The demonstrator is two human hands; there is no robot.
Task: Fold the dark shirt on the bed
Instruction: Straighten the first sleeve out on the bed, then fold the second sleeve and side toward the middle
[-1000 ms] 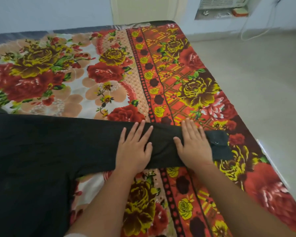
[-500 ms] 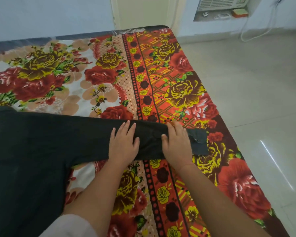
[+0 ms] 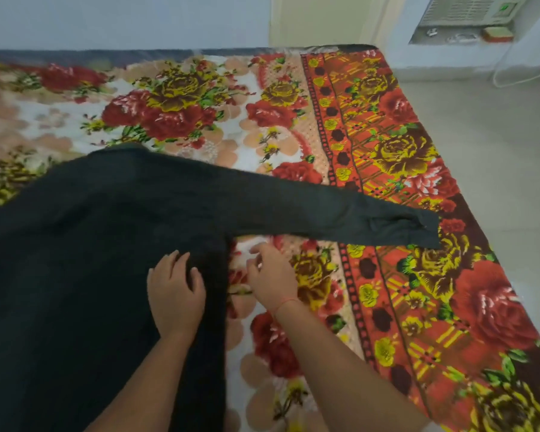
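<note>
One dark shirt (image 3: 91, 260) lies spread flat on the bed (image 3: 402, 307), its body filling the view from 7 to 10 o'clock. Its long sleeve (image 3: 325, 210) stretches out flat toward 3 o'clock and ends in a cuff (image 3: 418, 229) on the red border of the floral bedspread (image 3: 262, 120).

Just below the armpit, near 6 o'clock of the sleeve, the left hand (image 3: 175, 291) rests palm down on the shirt's side edge, its fingers spread and only slightly bent, holding nothing. The right hand (image 3: 270, 279) is just beside it at its 3 o'clock, over the bedspread next to the same edge. Its fingers are curled inward, and motion blur hides whether they pinch any cloth. A thin red thread (image 3: 286, 304) circles that wrist. Both bare forearms come in from 6 o'clock.

Past the bed, pale floor tiles (image 3: 496, 151) run from 1 to 4 o'clock. A white vented unit (image 3: 468, 10) sits in a wall recess at 1 o'clock, and a pale wall (image 3: 122, 20) spans 11 to 12 o'clock.
</note>
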